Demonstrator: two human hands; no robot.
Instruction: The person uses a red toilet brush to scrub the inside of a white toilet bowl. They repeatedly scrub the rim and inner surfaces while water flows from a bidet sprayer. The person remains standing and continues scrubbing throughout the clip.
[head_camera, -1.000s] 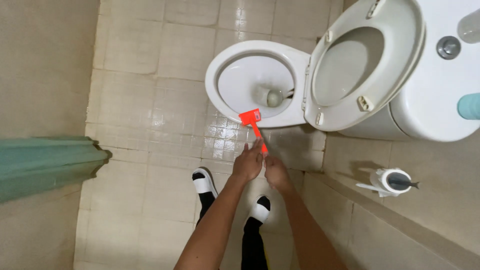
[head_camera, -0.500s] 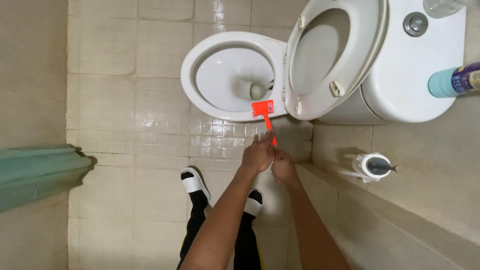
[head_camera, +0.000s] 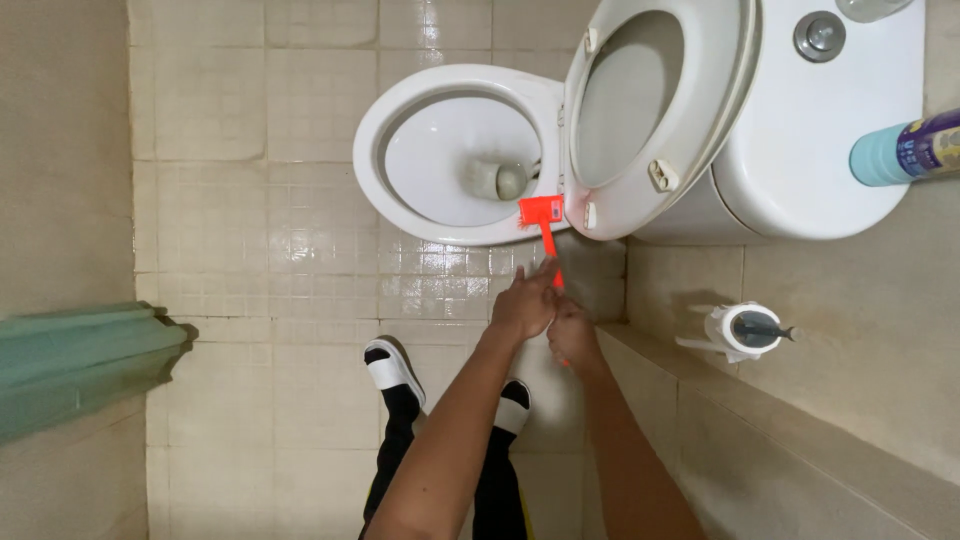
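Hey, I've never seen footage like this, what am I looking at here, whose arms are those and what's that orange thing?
The picture comes from a camera worn on a person's head, looking straight down, so the arms rising from the bottom edge are the wearer's own. The left hand and right hand together hold the handle of an orange brush, whose head rests at the rim of the white toilet bowl. The toilet seat is lifted against the tank. Below are the person's feet in black-and-white sandals on the tiled floor. On the ledge to the right is a white toilet brush holder.
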